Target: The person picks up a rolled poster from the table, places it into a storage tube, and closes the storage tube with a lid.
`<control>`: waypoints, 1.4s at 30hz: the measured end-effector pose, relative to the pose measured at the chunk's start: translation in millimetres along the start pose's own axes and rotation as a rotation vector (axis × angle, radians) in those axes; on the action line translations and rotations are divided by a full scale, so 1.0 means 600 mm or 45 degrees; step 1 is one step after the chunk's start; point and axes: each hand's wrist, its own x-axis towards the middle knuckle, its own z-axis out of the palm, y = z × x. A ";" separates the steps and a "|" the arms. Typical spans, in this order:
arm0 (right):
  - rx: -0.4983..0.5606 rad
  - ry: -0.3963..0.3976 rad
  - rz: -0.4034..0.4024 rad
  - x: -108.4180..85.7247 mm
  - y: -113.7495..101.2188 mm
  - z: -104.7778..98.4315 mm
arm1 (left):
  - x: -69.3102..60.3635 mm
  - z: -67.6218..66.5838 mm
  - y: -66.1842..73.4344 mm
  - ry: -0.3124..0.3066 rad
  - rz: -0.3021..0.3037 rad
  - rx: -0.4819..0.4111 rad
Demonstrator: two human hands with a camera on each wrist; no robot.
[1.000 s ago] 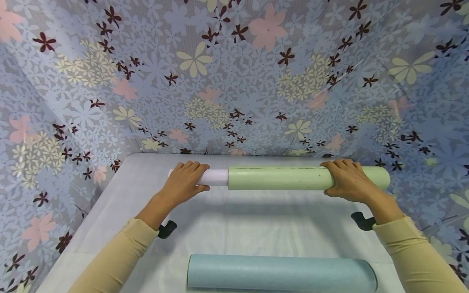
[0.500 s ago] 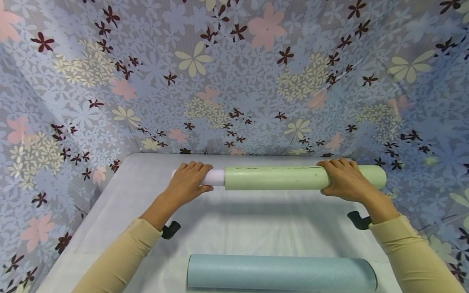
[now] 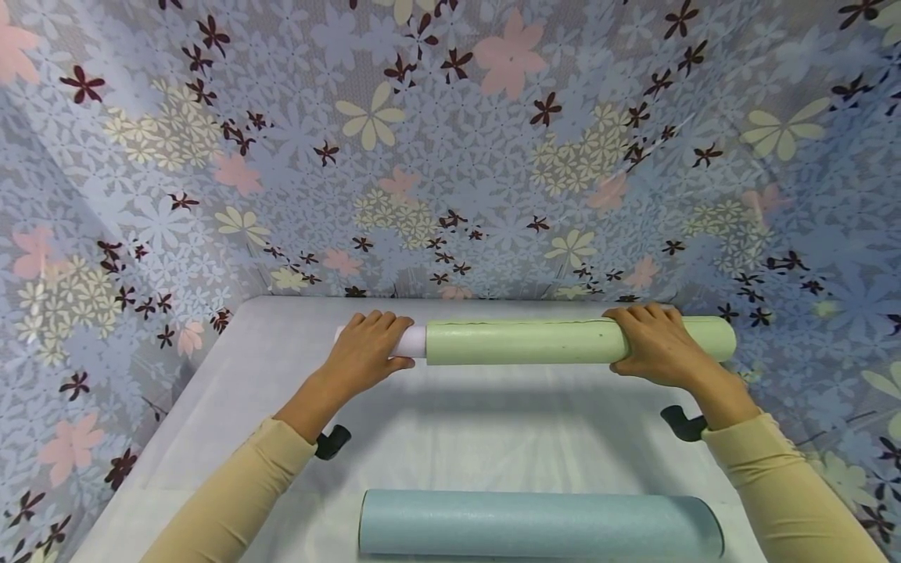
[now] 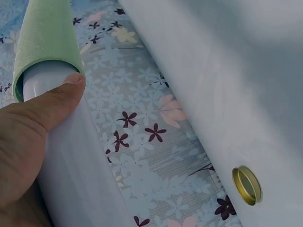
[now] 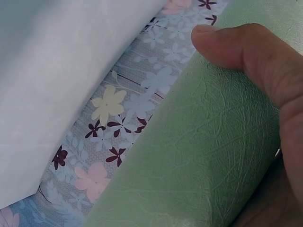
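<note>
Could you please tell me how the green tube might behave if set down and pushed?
The green tube would likely roll, being round. It may be light for its size, since its open end shows a thin wall.

Head camera looking forward and down, wrist cameras close in, all sharing the green tube [image 3: 517,342]

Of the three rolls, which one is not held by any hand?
The light blue roll, lying on the white table. The left hand holds the white roll; the right hand holds the green roll.
</note>
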 end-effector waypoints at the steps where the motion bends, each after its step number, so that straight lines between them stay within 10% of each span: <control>1: -0.001 0.001 0.000 0.000 0.000 0.000 | 0.000 0.000 0.001 0.000 0.000 -0.002; 42: 0.000 0.033 -0.007 -0.001 -0.003 0.005 | 0.009 -0.005 0.018 -0.090 -0.001 0.082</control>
